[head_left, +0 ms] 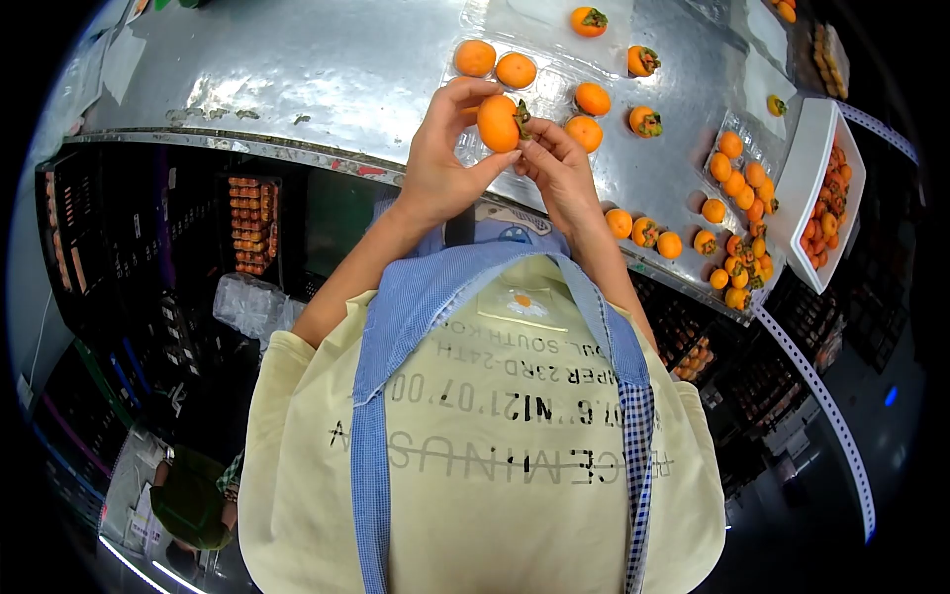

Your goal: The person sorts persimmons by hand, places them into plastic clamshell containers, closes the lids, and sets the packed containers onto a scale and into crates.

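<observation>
My left hand (440, 148) curls its fingers and thumb around an orange persimmon (497, 125), lifted above the metal table. On the fruit's right side, my right hand (560, 170) pinches at the green-brown calyx (522, 117). Whether a loose bit sits between those fingertips I cannot tell. Behind the hands lies a clear plastic tray (549, 79) with several persimmons in it, including one at its left corner (475, 57). Loose persimmons with leafy calyxes, such as this one (645, 122), rest on the table just right of the tray.
The metal table (297, 79) runs across the front. More persimmons (669, 246) line its near right edge, beside another filled clear tray (742, 168). A white crate (807, 188) of persimmons stands at the right end. Black crates (252, 226) and a person in a dark cap (193, 497) are at lower left.
</observation>
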Tool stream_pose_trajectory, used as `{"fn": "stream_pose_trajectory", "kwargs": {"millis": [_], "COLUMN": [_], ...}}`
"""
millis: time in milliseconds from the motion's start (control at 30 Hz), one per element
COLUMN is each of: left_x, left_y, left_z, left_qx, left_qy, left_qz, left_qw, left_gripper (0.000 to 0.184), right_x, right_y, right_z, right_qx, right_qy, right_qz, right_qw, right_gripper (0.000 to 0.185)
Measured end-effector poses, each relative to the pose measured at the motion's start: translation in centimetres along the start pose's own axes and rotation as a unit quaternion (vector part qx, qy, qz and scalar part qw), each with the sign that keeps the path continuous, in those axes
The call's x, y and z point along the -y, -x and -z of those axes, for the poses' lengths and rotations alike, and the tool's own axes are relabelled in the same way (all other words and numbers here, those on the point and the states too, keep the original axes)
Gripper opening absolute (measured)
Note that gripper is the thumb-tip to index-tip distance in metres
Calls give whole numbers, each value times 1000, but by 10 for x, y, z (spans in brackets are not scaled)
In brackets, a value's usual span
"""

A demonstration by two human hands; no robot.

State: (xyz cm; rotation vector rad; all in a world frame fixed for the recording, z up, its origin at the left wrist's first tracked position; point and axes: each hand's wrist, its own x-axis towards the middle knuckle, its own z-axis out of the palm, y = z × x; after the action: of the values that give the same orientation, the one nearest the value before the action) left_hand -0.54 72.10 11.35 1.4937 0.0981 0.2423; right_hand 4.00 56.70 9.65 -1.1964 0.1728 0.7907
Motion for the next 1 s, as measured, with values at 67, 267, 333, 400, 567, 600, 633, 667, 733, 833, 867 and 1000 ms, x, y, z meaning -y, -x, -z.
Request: {"fn": "stream_pose_trajectory", "kwargs": {"millis": [67, 267, 333, 400, 567, 600, 633, 667, 733, 833, 867, 1000], "left_x": [1, -1, -1, 2, 5, 6, 5, 5, 5, 8, 9, 10], "left_y": [0, 0, 0, 0, 1, 2, 2, 2, 2, 1, 1, 2], "left_z": [2, 7, 6, 5, 8, 10, 10, 11, 10, 10, 10, 11], "left_qx": [-3, -3, -4, -11, 41, 51, 55, 60, 67, 70, 69, 72], "left_qy": [-40, -163, -157, -121, 13, 41, 55, 69, 97, 135, 147, 135], "left_qz": [-9, -20, -23, -32, 21, 35, 44, 52, 63, 75, 82, 86], "left_qw": [999, 986, 987, 992, 999, 997, 996, 994, 991, 985, 983, 985], "left_gripper": [63, 59, 58, 55, 55, 56, 56, 57, 59, 61, 62, 62], "right_x": [-1, 5, 12, 18, 20, 20, 22, 24, 28, 31, 31, 25], "right_y": [-2, 1, 3, 5, 3, 3, 3, 4, 5, 7, 7, 4], "right_z": [3, 1, -6, -15, -10, -9, -10, -11, -15, -19, -19, -11], "right_qx": [-20, -66, -50, -21, 1, 4, 4, 3, 0, -2, -2, -1], "right_qy": [14, 97, 126, 135, 151, 134, 138, 143, 145, 135, 128, 173], "right_qz": [15, 155, 199, 229, 178, 155, 151, 147, 145, 149, 147, 148], "right_qw": [1000, 981, 971, 964, 972, 979, 979, 979, 979, 980, 981, 974], "right_gripper": [25, 23, 23, 24, 24, 24, 23, 23, 21, 19, 18, 18]}}
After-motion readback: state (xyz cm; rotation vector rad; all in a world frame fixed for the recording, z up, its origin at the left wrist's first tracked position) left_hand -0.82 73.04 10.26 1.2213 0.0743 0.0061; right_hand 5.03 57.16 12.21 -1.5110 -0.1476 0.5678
